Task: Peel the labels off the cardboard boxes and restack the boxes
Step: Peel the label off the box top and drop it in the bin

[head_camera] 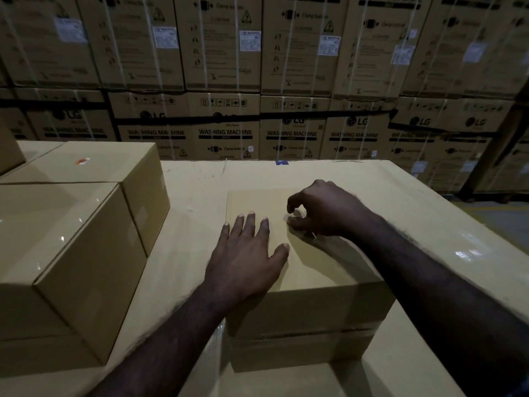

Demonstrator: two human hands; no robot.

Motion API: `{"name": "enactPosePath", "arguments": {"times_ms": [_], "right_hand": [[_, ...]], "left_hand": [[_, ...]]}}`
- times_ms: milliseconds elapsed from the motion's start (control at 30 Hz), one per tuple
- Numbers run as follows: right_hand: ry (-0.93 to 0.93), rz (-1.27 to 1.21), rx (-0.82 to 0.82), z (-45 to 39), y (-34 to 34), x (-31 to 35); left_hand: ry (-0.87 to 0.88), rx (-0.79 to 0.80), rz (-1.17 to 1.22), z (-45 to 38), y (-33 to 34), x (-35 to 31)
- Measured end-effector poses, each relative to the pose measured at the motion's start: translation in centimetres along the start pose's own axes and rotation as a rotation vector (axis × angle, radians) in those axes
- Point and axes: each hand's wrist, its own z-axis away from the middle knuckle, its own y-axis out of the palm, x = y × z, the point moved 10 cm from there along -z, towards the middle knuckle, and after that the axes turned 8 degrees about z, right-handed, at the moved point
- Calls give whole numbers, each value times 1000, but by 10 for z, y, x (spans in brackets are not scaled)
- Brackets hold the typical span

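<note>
A plain cardboard box (312,308) stands in front of me on a second box of the same size. My left hand (246,253) lies flat on its top with the fingers spread and straight. My right hand (317,210) hovers over the box top just right of the left, fingers curled, thumb and forefinger pinching at something small and pale (296,214) on the surface; whether it is a label edge is too dark to tell.
A stack of shiny cardboard boxes (71,253) stands at my left; the far one (94,164) bears a small orange sticker (81,161). All stand on a large cardboard surface (400,196). Behind it rises a wall of strapped washing machine cartons (257,81).
</note>
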Motion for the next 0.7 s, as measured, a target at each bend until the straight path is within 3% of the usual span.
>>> {"name": "enactPosePath", "arguments": {"times_ms": [233,400,700], "right_hand": [[85,-30,-85,4,0,-14],[77,-140,-32,15,3,-15],[63,-55,-66,16,1,-7]], "left_hand": [[8,-6,14,0,-1,0],[11,9,17,1,0,0],[4,5,4,1,0,0]]}}
